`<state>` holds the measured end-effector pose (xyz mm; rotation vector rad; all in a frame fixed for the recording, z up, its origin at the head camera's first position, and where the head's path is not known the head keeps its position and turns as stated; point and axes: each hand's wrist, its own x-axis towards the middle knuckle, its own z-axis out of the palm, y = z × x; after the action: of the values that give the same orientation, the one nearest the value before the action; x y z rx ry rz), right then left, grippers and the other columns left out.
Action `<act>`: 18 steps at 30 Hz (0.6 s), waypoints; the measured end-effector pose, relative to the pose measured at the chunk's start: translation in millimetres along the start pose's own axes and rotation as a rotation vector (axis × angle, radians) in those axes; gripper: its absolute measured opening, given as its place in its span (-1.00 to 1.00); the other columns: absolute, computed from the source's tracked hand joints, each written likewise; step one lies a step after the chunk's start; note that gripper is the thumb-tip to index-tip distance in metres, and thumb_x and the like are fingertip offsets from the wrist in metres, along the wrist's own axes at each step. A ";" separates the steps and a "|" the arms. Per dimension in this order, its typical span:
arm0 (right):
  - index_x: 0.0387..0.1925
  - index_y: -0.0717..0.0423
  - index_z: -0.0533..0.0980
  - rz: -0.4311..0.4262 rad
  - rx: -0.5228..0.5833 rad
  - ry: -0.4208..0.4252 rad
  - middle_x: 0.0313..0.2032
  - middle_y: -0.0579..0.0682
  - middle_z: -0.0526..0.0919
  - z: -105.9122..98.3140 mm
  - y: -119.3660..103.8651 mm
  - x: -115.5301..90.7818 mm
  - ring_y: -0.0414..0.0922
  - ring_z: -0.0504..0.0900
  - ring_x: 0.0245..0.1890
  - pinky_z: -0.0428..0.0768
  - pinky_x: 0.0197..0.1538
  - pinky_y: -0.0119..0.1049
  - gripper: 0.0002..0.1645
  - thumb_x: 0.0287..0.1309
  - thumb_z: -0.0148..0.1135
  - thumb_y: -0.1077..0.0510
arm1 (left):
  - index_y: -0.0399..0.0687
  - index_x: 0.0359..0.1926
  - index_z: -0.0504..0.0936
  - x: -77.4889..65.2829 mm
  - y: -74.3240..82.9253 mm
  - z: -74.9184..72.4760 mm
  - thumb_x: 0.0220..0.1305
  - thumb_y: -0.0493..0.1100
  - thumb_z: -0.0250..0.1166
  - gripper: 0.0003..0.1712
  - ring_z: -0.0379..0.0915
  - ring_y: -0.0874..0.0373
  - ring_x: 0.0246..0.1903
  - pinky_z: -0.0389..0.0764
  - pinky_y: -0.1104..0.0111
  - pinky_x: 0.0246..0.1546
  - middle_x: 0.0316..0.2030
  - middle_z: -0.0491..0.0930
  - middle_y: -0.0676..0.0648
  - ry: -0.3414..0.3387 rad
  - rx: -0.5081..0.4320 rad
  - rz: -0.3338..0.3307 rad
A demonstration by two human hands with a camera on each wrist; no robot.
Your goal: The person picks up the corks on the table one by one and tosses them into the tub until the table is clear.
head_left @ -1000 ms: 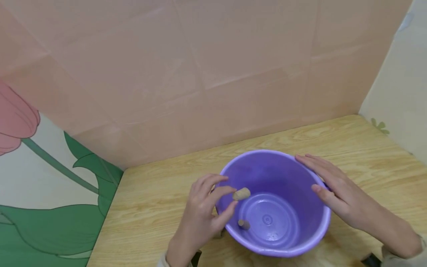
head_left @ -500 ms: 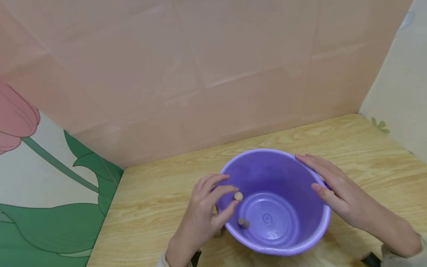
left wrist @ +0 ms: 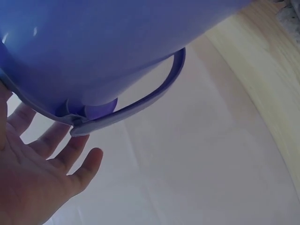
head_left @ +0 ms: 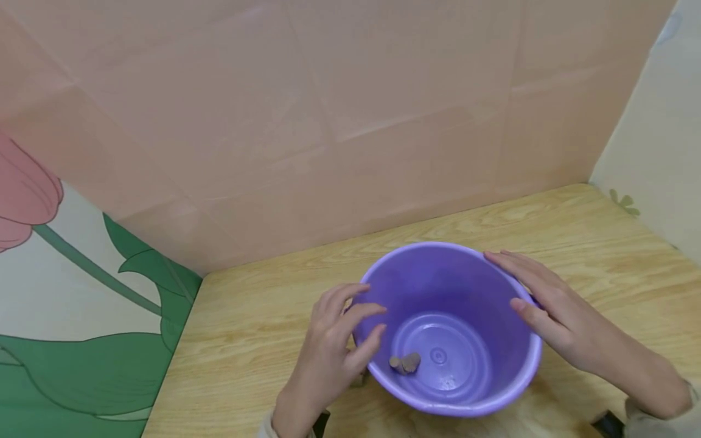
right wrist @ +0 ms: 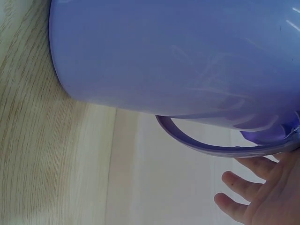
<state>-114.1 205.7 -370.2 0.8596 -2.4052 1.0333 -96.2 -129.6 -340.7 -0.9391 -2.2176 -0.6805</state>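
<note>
Inside the purple bucket (head_left: 438, 274), two brown cylinders (head_left: 409, 364) lie together; the left hand (head_left: 333, 340), thumb and fingers parted, overhangs one side, the right hand (head_left: 558, 316) rests opposite, fingers extended.

No legible text — no labels, no numbers
</note>
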 end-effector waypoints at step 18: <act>0.45 0.06 0.25 -0.018 0.006 0.007 0.39 -0.03 0.35 -0.6 -1.3 1.5 -0.40 0.14 0.44 0.01 0.40 -0.67 -0.23 0.19 0.10 0.36 | -0.09 -0.10 0.67 -15.8 -22.9 -14.7 0.35 -0.12 0.27 -0.81 0.50 -0.06 0.08 0.53 0.06 0.11 0.02 0.62 -0.14 0.076 0.016 -0.103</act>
<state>-114.3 204.9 -368.4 0.8762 -2.3853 1.0364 -99.9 -160.2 -346.9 -0.7821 -2.2123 -0.7326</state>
